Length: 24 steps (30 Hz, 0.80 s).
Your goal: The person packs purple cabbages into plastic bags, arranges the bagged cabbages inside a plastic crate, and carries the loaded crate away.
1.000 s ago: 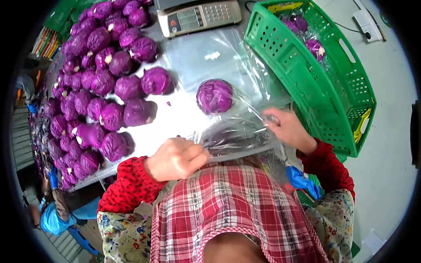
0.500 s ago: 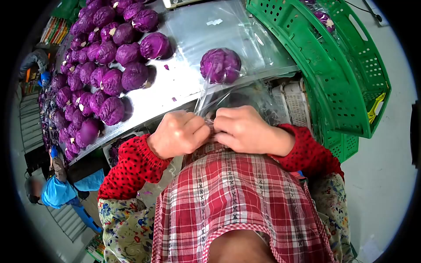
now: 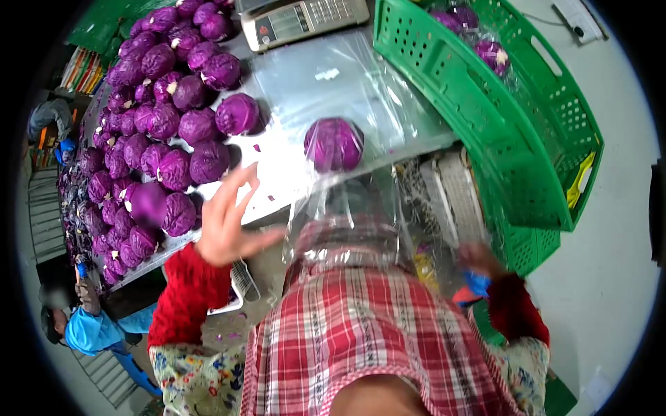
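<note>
A purple cabbage (image 3: 334, 144) sits near the table's front edge, at the mouth of a clear plastic film or bag (image 3: 347, 222) that hangs over the edge against my checked apron. My left hand (image 3: 227, 220) is raised left of the film with its fingers spread, holding nothing, near the heap of cabbages (image 3: 164, 121). Low on the right, my right hand (image 3: 480, 259) is blurred by motion beside something blue and red. Its fingers cannot be made out. Flat clear plastic sheets (image 3: 319, 83) lie on the table behind the single cabbage.
A scale (image 3: 305, 24) stands at the table's back. Green crates (image 3: 485, 104) on the right hold wrapped cabbages and a yellow item (image 3: 580, 182). A pale crate (image 3: 461, 194) is below the table's right edge. A person in blue (image 3: 90, 329) is at the far left.
My hands have let go of the gathered plastic and moved apart, left hand to the left, right hand to the lower right. The plastic is now spread out. The view has shifted, showing more scale.
</note>
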### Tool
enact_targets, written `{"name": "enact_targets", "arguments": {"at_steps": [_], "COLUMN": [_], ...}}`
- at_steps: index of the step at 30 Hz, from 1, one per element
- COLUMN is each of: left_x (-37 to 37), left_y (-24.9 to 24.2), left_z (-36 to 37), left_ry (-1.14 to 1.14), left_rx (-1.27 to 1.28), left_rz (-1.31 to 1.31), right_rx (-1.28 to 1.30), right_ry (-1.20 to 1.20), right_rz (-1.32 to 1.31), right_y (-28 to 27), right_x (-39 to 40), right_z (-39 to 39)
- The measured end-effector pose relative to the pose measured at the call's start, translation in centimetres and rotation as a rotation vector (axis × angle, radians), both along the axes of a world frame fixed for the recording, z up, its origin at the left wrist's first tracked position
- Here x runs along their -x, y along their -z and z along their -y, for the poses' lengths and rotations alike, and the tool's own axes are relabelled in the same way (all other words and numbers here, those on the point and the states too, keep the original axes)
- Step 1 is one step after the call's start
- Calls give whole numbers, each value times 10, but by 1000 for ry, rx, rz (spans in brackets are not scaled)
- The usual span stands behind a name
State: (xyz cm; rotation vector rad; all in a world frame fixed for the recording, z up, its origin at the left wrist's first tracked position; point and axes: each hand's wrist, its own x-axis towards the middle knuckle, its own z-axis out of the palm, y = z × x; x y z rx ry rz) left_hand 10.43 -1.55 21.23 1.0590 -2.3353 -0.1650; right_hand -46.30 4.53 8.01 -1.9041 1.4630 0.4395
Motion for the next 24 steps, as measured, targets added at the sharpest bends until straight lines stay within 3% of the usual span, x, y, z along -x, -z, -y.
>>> {"name": "enact_targets", "arguments": {"at_steps": [1,2,5,6,8,10,11,12,14,16,17,21,22,23,24], "left_x": [3,10,41,52,48,60,56,56,64,63,59,52,52,53,53], "left_y": [7,14,38,35,61,57,82,88,94,86,85,80,80,79,77], "left_z": [13,31,52,57,55,44,47,50,63,72,78,90,88,89,90], "left_ry": [-33,-69,94,136,197,-430,-492,-493,-688,-727,-739,-824,-857,-858,-836], "left_rx": [-145,-263,-286,-230,-284,-1006,-1040,-1044,-1122,-1092,-1110,-1129,-1145,-1150,-1146], "left_rz": [7,14,40,35,-184,-927,-1054,-1059,-1367,-1359,-1356,-1324,-1318,-1312,-1301], "right_rx": [228,440,621,810,546,-368,-580,-735,-520,-98,-93,-91,-155,44,165], "right_ry": [227,215,-42,-215,-116,769,841,965,1006,709,713,247,555,471,449], "right_rz": [326,470,631,673,967,1309,1373,1367,1146,671,671,381,598,606,741], "right_y": [-14,-28,-44,-45,-14,-1,1,-2,-22,11,9,-16,-64,-112,-95], "right_x": [-62,-110,-193,-207,-207,-198,-202,-209,-214,-174,-167,-144,-177,-209,-219], "right_z": [23,56,117,129,140,137,135,132,135,134,133,112,144,174,198]}}
